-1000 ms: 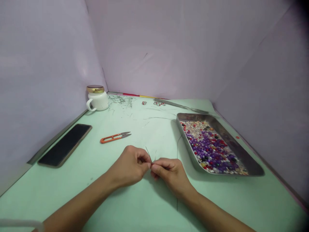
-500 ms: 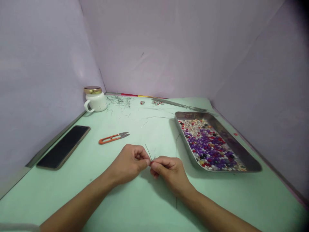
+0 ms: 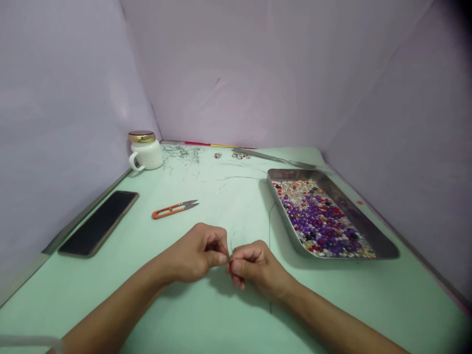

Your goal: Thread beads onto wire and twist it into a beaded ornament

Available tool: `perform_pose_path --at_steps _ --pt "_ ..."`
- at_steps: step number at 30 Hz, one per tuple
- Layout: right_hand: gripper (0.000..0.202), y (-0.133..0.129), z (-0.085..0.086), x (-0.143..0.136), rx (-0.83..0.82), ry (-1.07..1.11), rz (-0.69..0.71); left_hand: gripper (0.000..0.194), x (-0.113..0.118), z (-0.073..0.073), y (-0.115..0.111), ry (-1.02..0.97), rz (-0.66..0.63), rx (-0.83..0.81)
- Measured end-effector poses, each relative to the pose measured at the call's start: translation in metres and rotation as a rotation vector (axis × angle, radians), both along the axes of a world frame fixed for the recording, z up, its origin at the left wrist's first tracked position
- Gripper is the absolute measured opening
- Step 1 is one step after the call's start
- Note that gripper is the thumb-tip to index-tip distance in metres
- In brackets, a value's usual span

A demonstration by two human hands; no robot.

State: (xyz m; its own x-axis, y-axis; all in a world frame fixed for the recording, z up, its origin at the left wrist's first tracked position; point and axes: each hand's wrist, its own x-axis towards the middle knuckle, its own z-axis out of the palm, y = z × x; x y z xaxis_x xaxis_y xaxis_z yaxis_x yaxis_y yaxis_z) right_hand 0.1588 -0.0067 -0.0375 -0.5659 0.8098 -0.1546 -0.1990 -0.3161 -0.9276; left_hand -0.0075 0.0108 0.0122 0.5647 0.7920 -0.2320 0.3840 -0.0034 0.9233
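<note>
A person's two bare hands meet low at the centre of a pale green bench (image 3: pixel 206 319), fingertips touching. The left hand (image 3: pixel 197 253) and right hand (image 3: pixel 258 268) both have their fingers pinched closed on a thin wire (image 3: pixel 231 242), whose short free end pokes up between them; something small and red, probably a bead (image 3: pixel 230 264), sits at the pinch (too small to be sure). Just to the right lies a metal tray (image 3: pixel 372 231) heaped with purple, red and white beads. Orange snips (image 3: pixel 173 210) lie beyond the left hand, a dark phone (image 3: pixel 99 223) rests near the left edge, and a white mug (image 3: pixel 145 150) with a gold lid stands at the far corner among wire offcuts. Judging from this, the wire is so fine that a slight slackening of either pinch could let it slip and drop the bead onto the bench; the upright wire tip could also prick a fingertip.
</note>
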Motion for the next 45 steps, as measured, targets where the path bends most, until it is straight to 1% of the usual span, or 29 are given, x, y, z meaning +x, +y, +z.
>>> perform_pose_path --at_steps 4,8,11,12,13,15,16,17,19,21,24,26,29,32,35,37,38,39,40,42,43,44,45 --pt "0.026 0.000 -0.005 0.004 -0.121 0.096 0.112 0.007 -0.001 -0.004 -0.002 -0.006 -0.097 0.185" --pt "0.029 0.001 -0.002 0.005 -0.211 0.129 0.133 0.010 0.000 -0.007 -0.003 -0.010 -0.095 0.333" --pt "0.029 0.003 0.001 0.003 -0.227 0.126 0.050 0.007 -0.001 -0.006 0.001 0.045 -0.026 0.336" --pt "0.028 0.003 0.001 0.002 -0.207 0.117 0.006 0.012 -0.002 -0.005 0.003 0.070 0.021 0.333" --pt "0.028 0.004 0.001 0.002 -0.178 0.101 -0.039 0.020 -0.004 -0.003 0.005 0.085 0.080 0.350" --pt "0.027 0.006 0.001 0.002 -0.124 0.051 -0.091 0.030 -0.009 0.002 0.008 0.073 0.183 0.461" --pt "0.027 0.006 0.001 0.002 -0.108 0.022 -0.097 0.029 -0.012 0.005 0.008 0.058 0.196 0.538" --pt "0.027 0.006 0.001 0.002 -0.098 -0.005 -0.091 0.027 -0.013 0.008 0.007 0.047 0.177 0.614" --pt "0.027 0.006 0.002 0.003 -0.088 -0.042 -0.062 0.024 -0.015 0.013 0.004 0.071 0.060 0.714" --pt "0.026 0.005 0.003 0.003 -0.065 -0.074 -0.025 0.027 -0.014 0.016 0.001 0.139 -0.080 0.761" --pt "0.026 0.004 0.005 0.003 0.001 -0.155 0.027 0.027 -0.010 0.015 -0.002 0.225 -0.221 0.804" --pt "0.028 0.004 0.005 0.002 0.059 -0.218 0.047 0.024 -0.007 0.012 -0.002 0.258 -0.269 0.816" --pt "0.030 0.002 0.004 0.002 0.169 -0.314 0.029 0.021 -0.003 0.008 -0.003 0.306 -0.270 0.829" --pt "0.024 -0.001 0.001 0.000 0.394 -0.443 -0.078 0.019 0.001 0.004 -0.004 0.370 -0.205 0.829" --pt "0.021 -0.004 -0.001 -0.002 0.661 -0.559 -0.186 0.017 0.008 0.000 -0.007 0.462 -0.068 0.783" --pt "0.021 -0.005 -0.003 -0.003 0.756 -0.594 -0.226 0.016 0.012 -0.002 -0.009 0.520 0.032 0.744" --pt "0.020 -0.004 -0.004 -0.004 0.761 -0.589 -0.241 0.017 0.014 -0.002 -0.010 0.534 0.069 0.731" --pt "0.019 -0.004 -0.004 -0.004 0.725 -0.567 -0.254 0.016 0.015 -0.003 -0.010 0.527 0.098 0.730" --pt "0.019 -0.002 -0.003 -0.003 0.648 -0.529 -0.264 0.014 0.014 -0.003 -0.010 0.494 0.125 0.749" --pt "0.018 0.001 -0.001 -0.002 0.412 -0.417 -0.269 0.012 0.011 0.000 -0.008 0.375 0.221 0.827" --pt "0.018 0.003 0.000 -0.002 0.290 -0.357 -0.266 0.016 0.008 0.002 -0.006 0.310 0.308 0.868" --pt "0.019 0.005 0.001 -0.001 0.190 -0.301 -0.262 0.019 0.005 0.004 -0.005 0.259 0.422 0.889" --pt "0.019 0.006 0.002 0.000 0.117 -0.250 -0.251 0.020 0.002 0.007 -0.004 0.228 0.547 0.874"
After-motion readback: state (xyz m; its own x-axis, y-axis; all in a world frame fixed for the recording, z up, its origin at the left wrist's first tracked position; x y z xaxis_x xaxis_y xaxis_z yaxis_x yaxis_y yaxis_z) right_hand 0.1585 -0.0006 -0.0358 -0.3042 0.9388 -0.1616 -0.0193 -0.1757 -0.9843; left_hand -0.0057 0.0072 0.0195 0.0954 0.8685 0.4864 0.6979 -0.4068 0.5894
